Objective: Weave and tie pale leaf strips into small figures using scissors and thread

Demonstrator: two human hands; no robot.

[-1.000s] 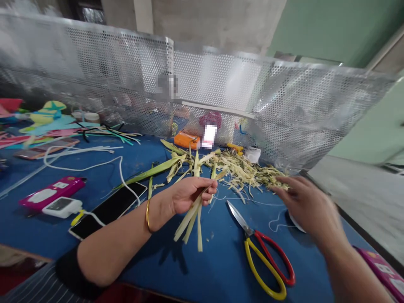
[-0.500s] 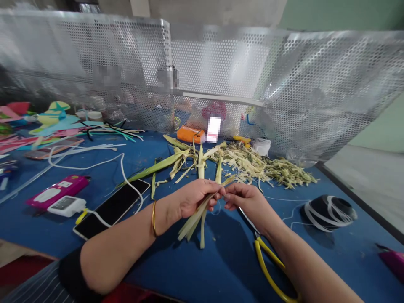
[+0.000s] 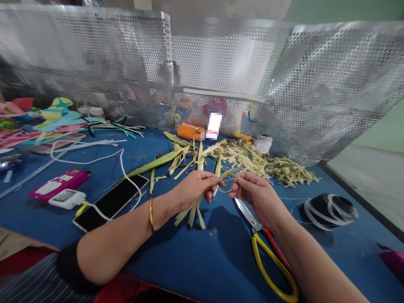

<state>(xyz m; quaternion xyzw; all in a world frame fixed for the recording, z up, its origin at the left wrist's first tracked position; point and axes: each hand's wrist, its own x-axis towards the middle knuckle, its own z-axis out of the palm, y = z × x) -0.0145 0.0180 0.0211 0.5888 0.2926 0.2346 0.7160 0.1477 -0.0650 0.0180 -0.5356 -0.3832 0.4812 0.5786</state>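
Observation:
In the head view, my left hand [image 3: 197, 188] is closed round a small bundle of pale leaf strips [image 3: 191, 214]. The strips fan out below the palm, and a thin tip pokes up past the thumb. A short gap to the right, my right hand [image 3: 251, 187] pinches a thin white thread [image 3: 224, 191] that crosses to the bundle. Scissors [image 3: 249, 214] with one red and one yellow handle lie partly under my right forearm. At the right stands a dark spool [image 3: 330, 211] wound with white cord.
Long leaves [image 3: 158, 163] and a heap of shredded leaf pieces [image 3: 290, 170] lie beyond my hands. On the left are a phone [image 3: 113, 202], a purple pack [image 3: 59, 185], a white charger [image 3: 67, 198] and coloured strips [image 3: 67, 125]. A perforated metal screen [image 3: 217, 54] borders the back.
My right hand has moved a little right, away from my left hand, drawing the thread between them. The bundle stays in my left hand, and more of the scissors shows.

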